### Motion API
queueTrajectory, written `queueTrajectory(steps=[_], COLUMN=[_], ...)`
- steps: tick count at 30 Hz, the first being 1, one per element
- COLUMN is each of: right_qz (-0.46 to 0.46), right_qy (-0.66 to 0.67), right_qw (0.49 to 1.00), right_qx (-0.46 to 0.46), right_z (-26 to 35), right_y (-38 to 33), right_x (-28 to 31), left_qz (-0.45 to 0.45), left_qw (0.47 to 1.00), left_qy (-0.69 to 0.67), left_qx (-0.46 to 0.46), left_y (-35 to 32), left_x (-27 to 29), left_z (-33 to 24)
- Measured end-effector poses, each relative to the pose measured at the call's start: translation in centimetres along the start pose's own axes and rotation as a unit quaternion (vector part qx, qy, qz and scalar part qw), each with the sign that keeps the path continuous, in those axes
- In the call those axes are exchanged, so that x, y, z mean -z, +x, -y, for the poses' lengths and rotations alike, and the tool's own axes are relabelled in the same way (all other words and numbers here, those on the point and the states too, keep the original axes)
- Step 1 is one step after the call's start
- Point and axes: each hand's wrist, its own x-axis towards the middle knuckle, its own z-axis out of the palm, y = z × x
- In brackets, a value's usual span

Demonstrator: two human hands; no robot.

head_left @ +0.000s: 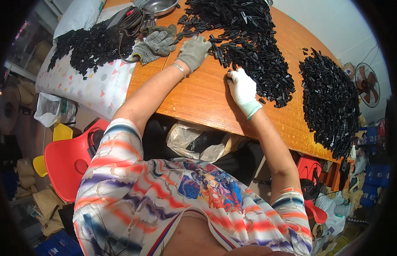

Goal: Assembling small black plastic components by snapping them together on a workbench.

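Note:
My left hand (194,53), in a grey glove with bare wrist and bracelet behind it, rests on the wooden table at the near left edge of a big pile of small black plastic pieces (245,34). Its fingers are curled, and what lies under them is hidden. To its right, my right hand (242,88) wears a white glove and lies beside the same pile. The fingers are bent together, with something small and dark at the tips that I cannot make out. A pair of grey knit gloves (155,46) lies left of my left hand.
A second black heap (328,102) covers the table's right side; another (94,47) sits on a patterned white sheet (91,87). A metal bowl (156,6) stands at the back. Below the table edge hangs a plastic bag (187,138). Red chairs (66,160) and a fan (367,85) stand around.

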Motion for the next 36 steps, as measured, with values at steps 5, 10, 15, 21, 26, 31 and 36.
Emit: queueTrajectory(steps=[5, 10, 15, 21, 26, 31, 36], right_qz=[0.019, 0.037, -0.008, -0.001, 0.008, -0.027, -0.004], right_qy=[-0.016, 0.003, 0.142, 0.395, 0.455, 0.530, 0.521], right_qw=[1.000, 0.997, 0.977, 0.886, 0.857, 0.810, 0.808], right_qx=[-0.018, -0.071, -0.158, -0.242, -0.243, -0.249, -0.275], right_z=[0.5, -0.5, 1.3, 4.4, 4.7, 5.7, 6.4], right_y=[-0.6, -0.8, -1.3, -1.6, -2.4, -2.9, -3.1], right_x=[0.7, 0.2, 1.9, 2.6, 1.9, 2.7, 4.0], left_qz=[0.008, 0.031, -0.001, 0.050, 0.006, 0.068, 0.062], left_qw=[0.999, 0.995, 0.854, 0.679, 0.647, 0.535, 0.486], left_qy=[-0.051, -0.083, -0.485, -0.696, -0.740, -0.818, -0.841], left_qx=[0.017, 0.056, 0.188, 0.230, 0.183, 0.201, 0.230], left_y=[-2.3, -3.9, -7.0, -9.8, -11.0, -12.3, -12.0], left_x=[0.0, 0.6, 1.1, 2.0, 0.7, 2.8, 2.0], left_z=[0.0, -0.7, -2.7, -6.9, -9.1, -9.0, -8.8])
